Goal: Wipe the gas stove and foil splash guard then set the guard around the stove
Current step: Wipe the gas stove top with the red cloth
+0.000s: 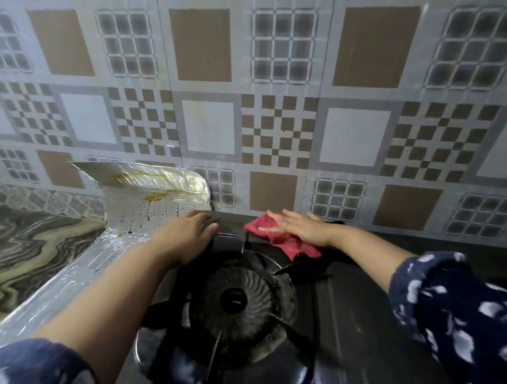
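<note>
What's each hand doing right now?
Left hand: open, fingers resting on the stove's back-left edge, holding nothing.
Right hand: open, flat fingers pressing the red cloth on the stove.

Patterned tiled wall [282, 76] behind; marbled countertop [23, 253] at left

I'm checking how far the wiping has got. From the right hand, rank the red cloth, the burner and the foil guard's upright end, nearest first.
1. Red cloth: under the right hand, at the stove's back edge.
2. Burner: in front, below the hand.
3. Foil guard: far left, by the wall.
</note>
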{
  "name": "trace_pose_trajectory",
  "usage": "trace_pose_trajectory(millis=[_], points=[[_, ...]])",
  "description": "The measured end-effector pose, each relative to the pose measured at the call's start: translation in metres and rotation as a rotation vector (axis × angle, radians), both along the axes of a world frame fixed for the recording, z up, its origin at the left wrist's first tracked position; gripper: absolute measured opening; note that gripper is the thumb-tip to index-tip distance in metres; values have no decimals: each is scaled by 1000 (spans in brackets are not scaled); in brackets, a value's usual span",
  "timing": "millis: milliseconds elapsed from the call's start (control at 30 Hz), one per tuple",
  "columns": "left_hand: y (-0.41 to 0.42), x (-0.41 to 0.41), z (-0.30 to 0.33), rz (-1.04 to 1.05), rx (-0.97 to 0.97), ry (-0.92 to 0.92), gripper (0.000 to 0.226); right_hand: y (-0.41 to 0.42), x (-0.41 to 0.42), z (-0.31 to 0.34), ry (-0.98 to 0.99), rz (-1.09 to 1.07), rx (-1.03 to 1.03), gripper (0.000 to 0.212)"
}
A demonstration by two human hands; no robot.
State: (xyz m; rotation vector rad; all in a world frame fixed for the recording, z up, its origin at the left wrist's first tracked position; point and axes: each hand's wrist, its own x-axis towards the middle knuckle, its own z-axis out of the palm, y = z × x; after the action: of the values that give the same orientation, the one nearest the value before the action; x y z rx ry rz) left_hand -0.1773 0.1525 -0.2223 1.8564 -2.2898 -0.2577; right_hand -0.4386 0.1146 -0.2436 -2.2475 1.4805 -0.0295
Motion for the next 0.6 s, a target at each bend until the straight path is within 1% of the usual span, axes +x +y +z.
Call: trace_pose_trajectory(millis=[67,100,133,267,333,400,500,600], points=[[0,6,-1,3,5,10,54,-6,2,-1,-50,20,-33,47],[0,10,-2,7,16,16,55,-10,5,-2,-52,47,-36,50],[0,13,-2,14,29,26,55,-15,11,-2,-57,81,-14,53],[-4,28,-8,52,71,45,56,-38,43,-2,-102,180,107,48],[-6,31,-11,55,99,57,51,-46,64,1,-81,217,103,51],[-9,31,-12,51,109,60,46,-54,87,3,-18,266,83,52],[-13,31,-14,45,102,40,47,-67,118,4,35,328,37,53],[-12,32,-15,65,121,45,47,-82,133,1,38,294,30,52]])
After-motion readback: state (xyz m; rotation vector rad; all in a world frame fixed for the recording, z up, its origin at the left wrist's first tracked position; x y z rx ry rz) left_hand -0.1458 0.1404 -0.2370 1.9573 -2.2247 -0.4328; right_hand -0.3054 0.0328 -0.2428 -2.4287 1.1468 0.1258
